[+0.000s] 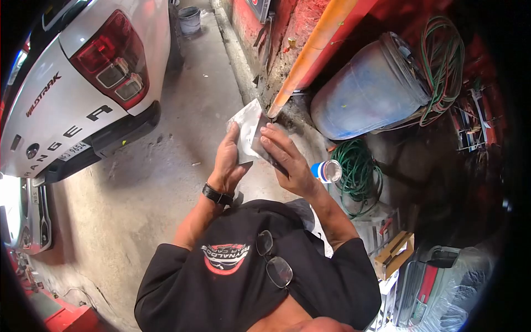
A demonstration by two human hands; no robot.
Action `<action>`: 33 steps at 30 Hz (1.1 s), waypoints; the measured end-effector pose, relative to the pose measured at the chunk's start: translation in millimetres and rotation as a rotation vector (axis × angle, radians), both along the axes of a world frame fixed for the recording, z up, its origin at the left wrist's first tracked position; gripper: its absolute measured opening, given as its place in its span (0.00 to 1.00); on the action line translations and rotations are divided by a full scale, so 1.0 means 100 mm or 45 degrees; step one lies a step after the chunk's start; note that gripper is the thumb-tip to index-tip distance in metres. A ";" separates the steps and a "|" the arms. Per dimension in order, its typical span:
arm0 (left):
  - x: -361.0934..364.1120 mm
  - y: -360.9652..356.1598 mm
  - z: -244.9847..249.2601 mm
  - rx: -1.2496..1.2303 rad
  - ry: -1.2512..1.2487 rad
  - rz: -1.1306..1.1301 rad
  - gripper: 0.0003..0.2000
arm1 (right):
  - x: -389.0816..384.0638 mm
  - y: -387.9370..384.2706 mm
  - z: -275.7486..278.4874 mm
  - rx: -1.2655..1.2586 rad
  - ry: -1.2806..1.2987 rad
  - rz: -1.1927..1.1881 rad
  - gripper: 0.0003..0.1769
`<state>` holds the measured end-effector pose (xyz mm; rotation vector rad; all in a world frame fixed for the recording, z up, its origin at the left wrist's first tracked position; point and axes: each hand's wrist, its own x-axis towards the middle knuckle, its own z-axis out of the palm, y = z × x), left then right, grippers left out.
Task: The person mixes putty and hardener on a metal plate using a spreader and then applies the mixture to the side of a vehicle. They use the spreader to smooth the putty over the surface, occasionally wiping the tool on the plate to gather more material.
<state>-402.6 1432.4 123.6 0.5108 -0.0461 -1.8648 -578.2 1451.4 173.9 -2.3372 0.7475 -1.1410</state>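
In front of my chest, my left hand (225,161) holds a thin flat putty board (237,117), thumb on top and fingers beneath. White, paste-like putty (247,130) is smeared over the board's face. My right hand (291,161) grips a dark, flat spreader (267,147), its fingers laid along the blade. The spreader's edge meets the board's right side, at the putty. How far the board reaches under the spreader is hidden. Just right of my right wrist stands an open can (331,171) with a blue-and-white label.
A white pickup truck (61,99) is at the left, with a bucket (189,21) beyond it. An orange pipe (312,52) runs along the red wall. On the right are a blue drum (365,91), a coiled green hose (357,172) and a wooden piece (394,254).
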 end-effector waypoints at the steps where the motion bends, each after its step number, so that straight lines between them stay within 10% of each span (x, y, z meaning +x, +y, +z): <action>1: 0.01 0.01 0.01 -0.027 -0.057 -0.019 0.23 | -0.02 -0.03 -0.06 -0.056 0.100 -0.023 0.35; 6: 0.22 0.01 -0.05 -0.191 -0.322 -0.015 0.22 | -0.43 -0.27 -0.31 -0.336 1.034 -0.335 0.32; 21: 0.76 -0.16 0.05 -0.361 -1.445 0.222 0.26 | 0.56 -0.31 0.06 -0.510 0.919 -0.392 0.23; 26: 1.05 -0.29 -0.03 -0.387 -1.416 0.177 0.26 | 0.82 -0.61 0.03 -0.591 0.802 -0.435 0.20; 33: 1.16 -0.66 0.08 -0.201 -0.899 0.161 0.26 | 0.94 -1.07 0.18 0.160 0.132 -0.024 0.24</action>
